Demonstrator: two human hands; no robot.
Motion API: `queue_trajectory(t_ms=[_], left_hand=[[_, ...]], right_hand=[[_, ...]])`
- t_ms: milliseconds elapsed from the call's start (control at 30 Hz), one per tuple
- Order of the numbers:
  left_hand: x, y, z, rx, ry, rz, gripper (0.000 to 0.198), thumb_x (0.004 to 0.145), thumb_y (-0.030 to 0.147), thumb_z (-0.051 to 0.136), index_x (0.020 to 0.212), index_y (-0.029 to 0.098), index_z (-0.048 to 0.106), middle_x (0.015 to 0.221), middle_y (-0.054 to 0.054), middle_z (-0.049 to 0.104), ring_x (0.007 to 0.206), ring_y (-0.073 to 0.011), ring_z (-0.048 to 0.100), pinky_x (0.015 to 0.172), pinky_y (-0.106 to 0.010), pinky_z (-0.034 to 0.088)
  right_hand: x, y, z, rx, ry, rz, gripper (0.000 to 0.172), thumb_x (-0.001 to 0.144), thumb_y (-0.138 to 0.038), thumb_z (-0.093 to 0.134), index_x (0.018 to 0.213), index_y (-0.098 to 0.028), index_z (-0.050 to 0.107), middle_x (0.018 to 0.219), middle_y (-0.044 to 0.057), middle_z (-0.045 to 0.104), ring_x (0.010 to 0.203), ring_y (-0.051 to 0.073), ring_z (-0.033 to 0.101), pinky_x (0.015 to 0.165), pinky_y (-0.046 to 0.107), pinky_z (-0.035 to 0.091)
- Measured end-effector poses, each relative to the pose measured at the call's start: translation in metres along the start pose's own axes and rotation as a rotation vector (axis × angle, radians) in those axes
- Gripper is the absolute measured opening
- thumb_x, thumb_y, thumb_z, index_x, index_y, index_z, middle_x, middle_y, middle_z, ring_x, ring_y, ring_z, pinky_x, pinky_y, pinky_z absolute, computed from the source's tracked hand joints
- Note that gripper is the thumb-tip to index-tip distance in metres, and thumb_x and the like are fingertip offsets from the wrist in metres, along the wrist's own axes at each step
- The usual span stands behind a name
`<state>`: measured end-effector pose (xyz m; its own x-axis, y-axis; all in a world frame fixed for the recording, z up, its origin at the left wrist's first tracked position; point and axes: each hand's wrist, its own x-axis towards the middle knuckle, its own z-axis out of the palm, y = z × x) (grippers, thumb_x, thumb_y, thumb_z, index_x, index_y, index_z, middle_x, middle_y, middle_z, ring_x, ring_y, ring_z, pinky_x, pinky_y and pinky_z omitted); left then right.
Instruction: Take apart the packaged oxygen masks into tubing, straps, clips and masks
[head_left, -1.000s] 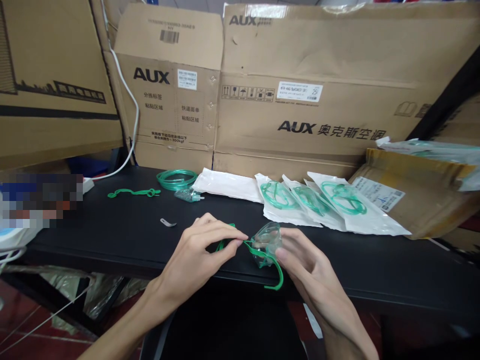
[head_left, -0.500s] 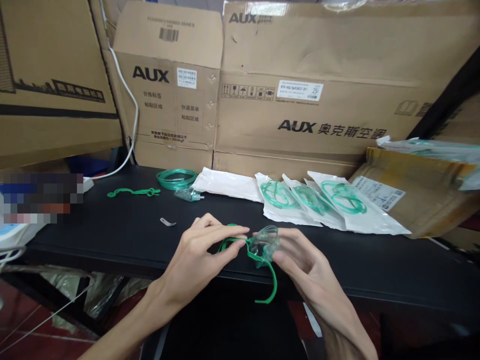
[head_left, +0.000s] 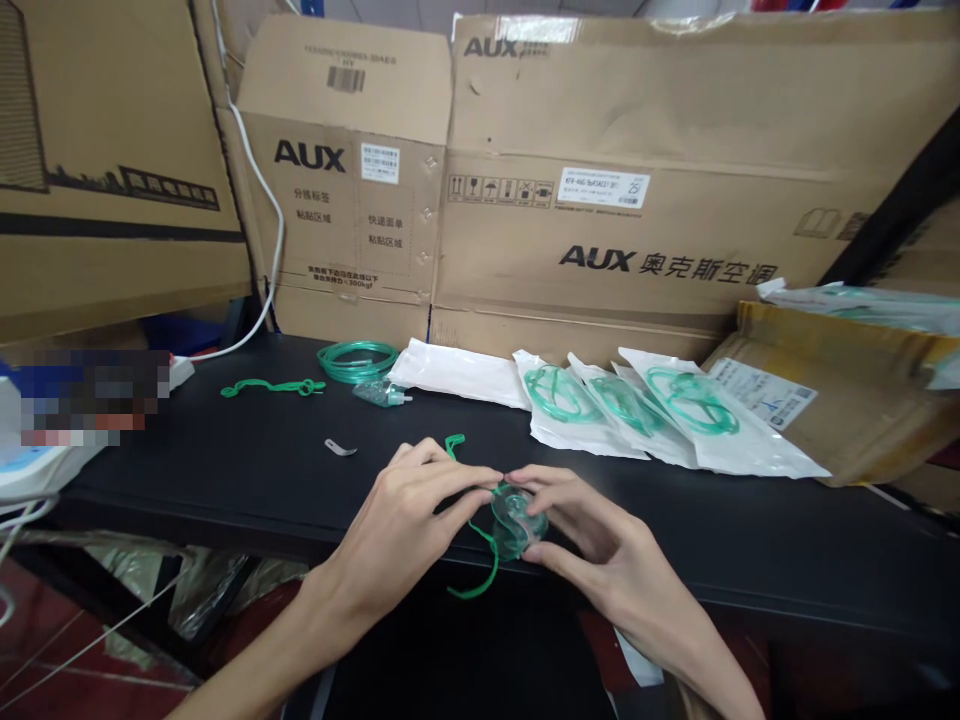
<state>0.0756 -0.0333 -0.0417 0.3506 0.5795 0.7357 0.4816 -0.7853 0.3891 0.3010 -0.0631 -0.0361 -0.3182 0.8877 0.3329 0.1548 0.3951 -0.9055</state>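
My right hand (head_left: 589, 525) grips a clear, green-tinted oxygen mask (head_left: 519, 525) by its right side, above the table's front edge. At the mask's left edge, my left hand (head_left: 420, 510) pinches a green elastic strap (head_left: 484, 580) between thumb and forefinger. One end of the strap hangs in a curve below the mask; another part sticks up behind my left fingers. Where the strap meets the mask is partly hidden by my fingertips. Further back on the black table (head_left: 262, 470) lie a second green strap (head_left: 274, 387), a coil of green tubing (head_left: 356, 362) and a clear nebulizer-like cup (head_left: 381, 393).
A small curved metal blade (head_left: 340, 448) lies left of my hands. Several white pouches with green tubing (head_left: 694, 405) line the back right, beside an opened cardboard box (head_left: 780, 390). Large AUX cartons (head_left: 585, 230) stand behind. A white cable (head_left: 277, 250) runs down at left.
My right hand has turned the mask so its rounded face shows more. The hanging strap end has swung from right to left. My left hand still pinches the strap at the mask's edge.
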Motion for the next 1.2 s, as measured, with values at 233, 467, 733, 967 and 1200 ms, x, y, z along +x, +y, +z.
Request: queue_trajectory(t_ms=[233, 467, 733, 967, 1200], left_hand=[[0.000, -0.001, 0.002, -0.004, -0.036, -0.064, 0.026, 0.094, 0.012, 0.073, 0.114, 0.029, 0.075, 0.101, 0.008, 0.080, 0.088, -0.0178, 0.062, 0.084, -0.037, 0.042], [0.000, 0.001, 0.005, -0.014, 0.000, -0.010, 0.020, 0.096, 0.014, 0.071, 0.110, 0.028, 0.074, 0.105, 0.007, 0.080, 0.090, -0.0170, 0.062, 0.085, -0.036, 0.043], [0.000, 0.002, 0.009, 0.016, 0.003, 0.006, 0.023, 0.099, 0.013, 0.067, 0.114, 0.029, 0.072, 0.107, 0.006, 0.077, 0.090, -0.0177, 0.062, 0.085, -0.037, 0.042], [0.004, 0.004, -0.002, 0.006, -0.096, -0.197, 0.020, 0.097, 0.027, 0.068, 0.113, 0.035, 0.074, 0.107, 0.005, 0.079, 0.101, -0.0246, 0.066, 0.101, -0.048, 0.042], [0.006, 0.004, -0.009, -0.059, -0.203, -0.298, 0.026, 0.100, 0.028, 0.063, 0.120, 0.039, 0.073, 0.096, 0.006, 0.079, 0.102, -0.0247, 0.065, 0.113, -0.059, 0.036]], right_hand=[[-0.001, 0.002, -0.007, -0.196, -0.029, -0.050, 0.014, 0.095, -0.020, 0.070, 0.102, -0.031, 0.069, 0.135, 0.001, 0.066, 0.130, 0.018, 0.062, 0.111, 0.028, 0.050], [0.000, -0.003, -0.001, -0.117, 0.060, 0.029, 0.021, 0.100, -0.035, 0.063, 0.120, -0.030, 0.065, 0.128, 0.005, 0.073, 0.119, 0.020, 0.070, 0.107, 0.033, 0.055], [0.016, -0.005, 0.019, -0.423, 0.188, -0.219, 0.009, 0.097, -0.022, 0.066, 0.096, -0.025, 0.074, 0.110, 0.004, 0.075, 0.102, 0.019, 0.073, 0.092, 0.028, 0.056], [0.015, -0.005, 0.023, -0.580, 0.271, -0.387, 0.012, 0.100, -0.014, 0.060, 0.099, -0.024, 0.067, 0.109, 0.005, 0.067, 0.099, 0.019, 0.068, 0.087, 0.028, 0.050], [0.013, 0.004, 0.028, -0.599, 0.277, -0.418, 0.016, 0.102, -0.011, 0.054, 0.101, -0.025, 0.060, 0.100, 0.004, 0.061, 0.092, 0.019, 0.063, 0.080, 0.028, 0.047]])
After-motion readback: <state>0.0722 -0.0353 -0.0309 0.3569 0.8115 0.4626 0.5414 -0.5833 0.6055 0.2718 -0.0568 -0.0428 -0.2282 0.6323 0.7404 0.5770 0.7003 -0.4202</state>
